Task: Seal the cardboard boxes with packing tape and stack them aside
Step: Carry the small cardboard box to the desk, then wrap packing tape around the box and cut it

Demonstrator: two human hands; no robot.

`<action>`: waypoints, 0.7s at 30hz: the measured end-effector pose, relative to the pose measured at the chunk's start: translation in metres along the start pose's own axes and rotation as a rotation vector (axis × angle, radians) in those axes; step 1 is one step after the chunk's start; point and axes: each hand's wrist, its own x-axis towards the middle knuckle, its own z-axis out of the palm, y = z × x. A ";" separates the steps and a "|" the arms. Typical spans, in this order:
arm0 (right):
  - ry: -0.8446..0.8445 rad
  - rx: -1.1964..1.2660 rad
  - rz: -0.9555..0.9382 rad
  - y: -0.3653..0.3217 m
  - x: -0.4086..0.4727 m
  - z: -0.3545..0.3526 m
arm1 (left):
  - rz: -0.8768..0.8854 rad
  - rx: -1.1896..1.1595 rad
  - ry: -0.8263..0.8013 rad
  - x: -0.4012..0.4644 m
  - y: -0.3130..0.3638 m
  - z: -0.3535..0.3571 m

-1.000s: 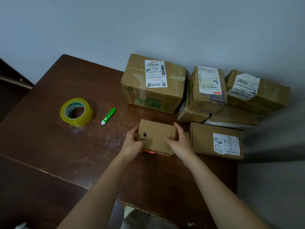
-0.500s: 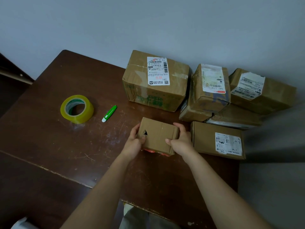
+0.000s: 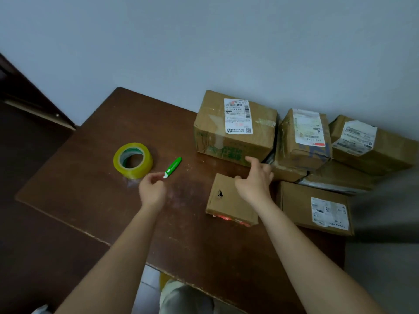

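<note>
A small cardboard box (image 3: 226, 203) with a torn hole lies on the brown table (image 3: 90, 196), with red showing along its near edge. My right hand (image 3: 255, 181) hovers over its far right corner, fingers spread, holding nothing. My left hand (image 3: 152, 189) is loosely curled beside a green and white cutter (image 3: 172, 167), its fingertips close to the cutter's white tip. The yellow tape roll (image 3: 133, 160) lies flat to the left of the cutter.
Against the wall stand a large labelled box (image 3: 234, 128), a taller labelled box (image 3: 303, 139) and another (image 3: 367, 143) stacked on flatter parcels. A flat labelled box (image 3: 316, 208) lies right of the small box. The table's near edge runs just below my forearms.
Both hands have let go of the small box. The left hand moved left toward the cutter; the right hand lifted up above the box's far corner. The view tilted upward.
</note>
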 end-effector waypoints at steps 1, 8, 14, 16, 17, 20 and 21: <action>-0.014 0.009 -0.050 -0.015 -0.002 0.005 | -0.019 0.000 0.098 0.015 0.002 -0.011; -0.101 0.022 -0.216 -0.102 0.003 0.076 | -0.133 0.027 0.357 0.100 0.029 -0.064; -0.308 0.089 -0.036 -0.148 0.011 0.177 | -0.250 0.098 0.012 0.173 0.006 -0.108; -0.339 0.128 0.019 -0.154 0.010 0.200 | -0.235 0.134 -0.115 0.187 -0.002 -0.119; -0.350 0.142 0.029 -0.156 0.010 0.209 | -0.221 0.166 -0.173 0.190 -0.003 -0.122; -0.389 0.129 0.033 -0.155 0.011 0.229 | -0.215 0.258 -0.327 0.194 -0.007 -0.125; -0.402 0.112 0.032 -0.155 0.012 0.233 | -0.212 0.277 -0.363 0.195 -0.007 -0.124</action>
